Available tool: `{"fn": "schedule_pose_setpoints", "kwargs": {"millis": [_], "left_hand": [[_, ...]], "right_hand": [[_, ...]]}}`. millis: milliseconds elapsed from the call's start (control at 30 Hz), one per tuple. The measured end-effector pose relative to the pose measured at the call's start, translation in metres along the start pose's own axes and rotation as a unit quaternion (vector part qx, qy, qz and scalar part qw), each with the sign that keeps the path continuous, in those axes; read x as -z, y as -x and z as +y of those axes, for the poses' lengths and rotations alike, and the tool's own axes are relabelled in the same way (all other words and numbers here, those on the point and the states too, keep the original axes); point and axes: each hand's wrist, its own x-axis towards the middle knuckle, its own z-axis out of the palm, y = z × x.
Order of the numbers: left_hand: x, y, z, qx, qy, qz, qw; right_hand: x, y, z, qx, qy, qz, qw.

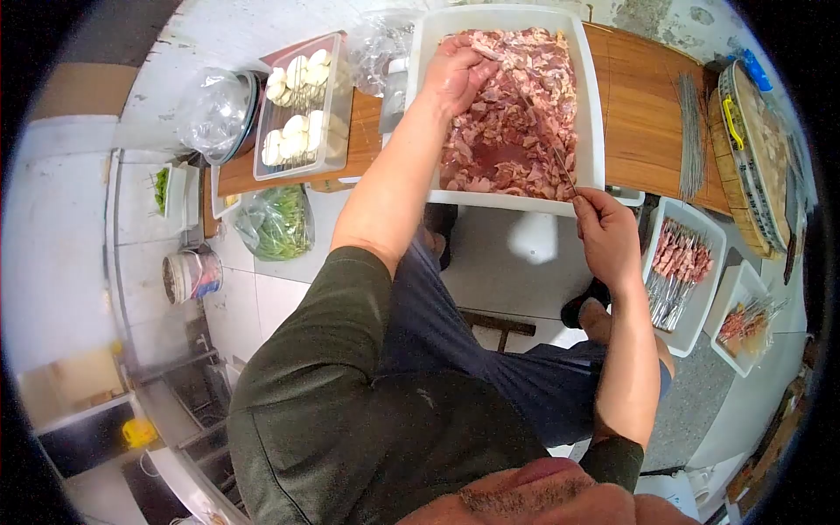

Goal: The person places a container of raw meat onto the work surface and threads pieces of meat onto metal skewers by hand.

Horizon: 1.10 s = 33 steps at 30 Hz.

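A large white tub [592, 105] full of raw sliced meat [512, 140] stands in front of me on the wooden table. Over the tub's far left part, my left hand [458, 77] has its fingers curled around a piece of raw meat. My right hand [605, 234] is closed on the end of a thin metal skewer [561, 162], just outside the tub's near right corner. The skewer slants up and left across the meat. Its far end is hard to make out against the meat.
Bare skewers [691, 136] lie on the wooden table [634, 105] to the right, beside a round board [752, 157]. Lower right are a white tray of loaded skewers [681, 262] and a smaller tray [739, 319]. A clear box of pale skewered pieces [302, 105] stands left.
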Motion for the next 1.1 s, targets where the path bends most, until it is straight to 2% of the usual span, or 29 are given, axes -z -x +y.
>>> {"fn": "schedule_pose_setpoints", "kwargs": {"millis": [100, 167, 233, 433, 533, 833, 1033, 1100], "left_hand": [[-0.009, 0.007, 0.001, -0.036, -0.064, 0.011, 0.997], [-0.005, 0.005, -0.001, -0.026, -0.05, -0.015, 0.998], [-0.004, 0.005, -0.002, -0.018, -0.046, -0.046, 0.998], [-0.013, 0.005, -0.004, 0.01, -0.03, -0.032, 0.999], [-0.01, 0.002, -0.005, 0.015, -0.065, -0.042, 0.997], [-0.004, -0.004, -0.013, 0.014, 0.062, 0.019, 0.998], [-0.008, 0.0, -0.012, 0.001, -0.054, -0.035, 0.998], [-0.01, 0.001, -0.012, 0.005, -0.078, -0.026, 0.997]], "right_hand": [[-0.002, -0.002, -0.004, -0.006, 0.002, 0.001, 1.0], [0.001, 0.0, -0.012, -0.024, -0.008, -0.004, 1.0], [0.0, -0.001, -0.008, 0.0, 0.005, 0.008, 1.0], [-0.004, -0.001, -0.004, 0.0, -0.022, 0.041, 0.999], [-0.004, -0.003, -0.002, 0.002, -0.03, 0.047, 0.998], [-0.004, 0.0, 0.0, 0.039, -0.026, 0.031, 0.998], [-0.005, -0.002, 0.001, 0.036, -0.028, 0.04, 0.998], [-0.005, -0.003, 0.003, 0.037, -0.024, 0.045, 0.998]]}}
